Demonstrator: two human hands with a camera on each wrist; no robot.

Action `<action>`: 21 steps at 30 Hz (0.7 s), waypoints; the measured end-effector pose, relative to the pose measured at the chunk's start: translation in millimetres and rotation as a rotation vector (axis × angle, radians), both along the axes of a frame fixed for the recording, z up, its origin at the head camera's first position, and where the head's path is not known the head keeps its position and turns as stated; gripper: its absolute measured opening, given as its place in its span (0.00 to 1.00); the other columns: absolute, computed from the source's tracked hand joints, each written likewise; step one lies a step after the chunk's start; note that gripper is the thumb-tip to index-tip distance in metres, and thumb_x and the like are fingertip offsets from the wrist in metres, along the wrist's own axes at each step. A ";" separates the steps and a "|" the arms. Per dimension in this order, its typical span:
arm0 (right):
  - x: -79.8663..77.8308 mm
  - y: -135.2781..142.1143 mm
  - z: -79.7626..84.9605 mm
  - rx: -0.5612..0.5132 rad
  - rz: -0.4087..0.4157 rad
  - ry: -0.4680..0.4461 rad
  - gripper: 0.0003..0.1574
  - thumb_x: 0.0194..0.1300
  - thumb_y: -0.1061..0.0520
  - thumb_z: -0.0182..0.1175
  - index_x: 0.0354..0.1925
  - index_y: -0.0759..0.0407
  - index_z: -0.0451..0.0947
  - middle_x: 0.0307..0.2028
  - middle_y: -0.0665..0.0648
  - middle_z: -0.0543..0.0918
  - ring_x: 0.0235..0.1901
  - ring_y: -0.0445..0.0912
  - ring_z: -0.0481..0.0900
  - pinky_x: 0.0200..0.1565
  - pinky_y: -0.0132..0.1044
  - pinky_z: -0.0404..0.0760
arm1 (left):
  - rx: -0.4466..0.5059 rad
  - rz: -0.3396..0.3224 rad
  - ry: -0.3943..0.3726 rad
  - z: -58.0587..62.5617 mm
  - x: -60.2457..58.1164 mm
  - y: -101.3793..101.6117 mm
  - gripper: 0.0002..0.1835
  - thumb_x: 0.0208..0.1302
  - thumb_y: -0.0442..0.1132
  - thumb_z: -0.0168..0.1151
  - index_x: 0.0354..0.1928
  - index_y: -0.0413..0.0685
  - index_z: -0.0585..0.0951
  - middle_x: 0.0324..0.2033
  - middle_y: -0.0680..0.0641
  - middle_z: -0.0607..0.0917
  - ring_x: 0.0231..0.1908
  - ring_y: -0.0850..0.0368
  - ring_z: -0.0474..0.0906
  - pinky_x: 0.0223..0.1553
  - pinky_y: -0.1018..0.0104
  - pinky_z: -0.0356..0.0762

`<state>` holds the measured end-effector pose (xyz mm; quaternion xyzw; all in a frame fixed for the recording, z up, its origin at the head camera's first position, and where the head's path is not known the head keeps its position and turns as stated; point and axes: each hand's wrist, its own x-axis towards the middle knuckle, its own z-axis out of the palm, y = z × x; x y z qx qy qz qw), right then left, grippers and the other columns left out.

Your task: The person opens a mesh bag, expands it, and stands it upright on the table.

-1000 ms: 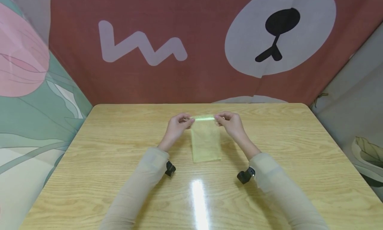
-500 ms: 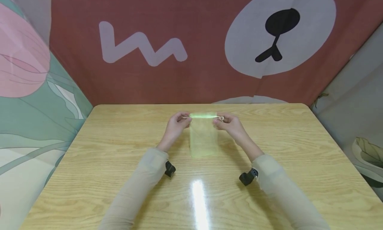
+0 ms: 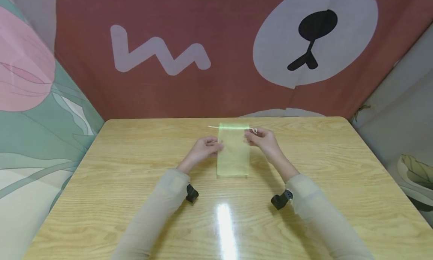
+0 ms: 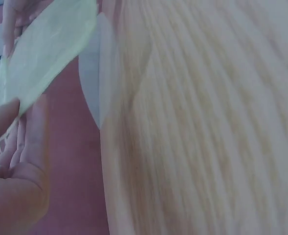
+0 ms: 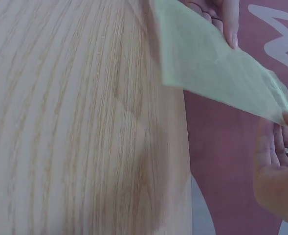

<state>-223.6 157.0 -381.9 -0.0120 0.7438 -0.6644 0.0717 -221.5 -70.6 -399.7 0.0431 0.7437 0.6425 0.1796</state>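
Note:
A small sheer yellow drawstring pouch (image 3: 233,154) is held up flat between both hands, above the far middle of the table. Its shiny ribbon band lies near the top, and white cord ends (image 3: 213,126) stick out at either side. My left hand (image 3: 203,149) pinches the left edge, below the band, between thumb and fingers. With thumb and fingers, my right hand (image 3: 264,139) pinches the right edge close under the band, beside the knotted cord. In the right wrist view the pouch (image 5: 217,63) hangs slanted between the hands. It looks thin and flat.
The wood-grain table (image 3: 118,200) carries a bright light reflection near its front. Behind it hangs a red-brown cloth (image 3: 169,94) with a cartoon print. Black wrist cameras (image 3: 192,193) sit at both cuffs.
My left hand has slid from the pouch's top corner down its left edge, freeing the left cord end. The right hand's grip has shifted to just below the band.

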 end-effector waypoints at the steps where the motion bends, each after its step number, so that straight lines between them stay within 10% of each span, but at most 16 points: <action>1: -0.1 0.2 -0.8 -0.006 0.022 -0.009 0.28 0.68 0.59 0.57 0.60 0.75 0.66 0.29 0.38 0.83 0.31 0.31 0.82 0.40 0.24 0.84 | -0.009 0.006 0.008 -0.2 0.1 0.4 0.17 0.66 0.37 0.59 0.54 0.37 0.76 0.43 0.43 0.84 0.37 0.65 0.80 0.47 0.64 0.84; 10: 1.9 3.6 -6.9 0.114 0.187 -0.109 0.31 0.67 0.57 0.58 0.62 0.74 0.65 0.37 0.47 0.84 0.35 0.33 0.82 0.47 0.31 0.84 | -0.031 0.102 0.043 1.5 1.1 -0.6 0.18 0.67 0.42 0.59 0.54 0.40 0.75 0.50 0.38 0.83 0.39 0.63 0.81 0.49 0.59 0.83; 21: 1.1 -2.0 -5.6 0.091 0.040 -0.057 0.22 0.69 0.61 0.55 0.55 0.76 0.70 0.32 0.42 0.80 0.31 0.31 0.80 0.39 0.25 0.83 | -0.053 -0.011 -0.030 1.6 1.2 -2.7 0.29 0.65 0.38 0.61 0.66 0.41 0.66 0.54 0.34 0.80 0.50 0.44 0.82 0.55 0.54 0.80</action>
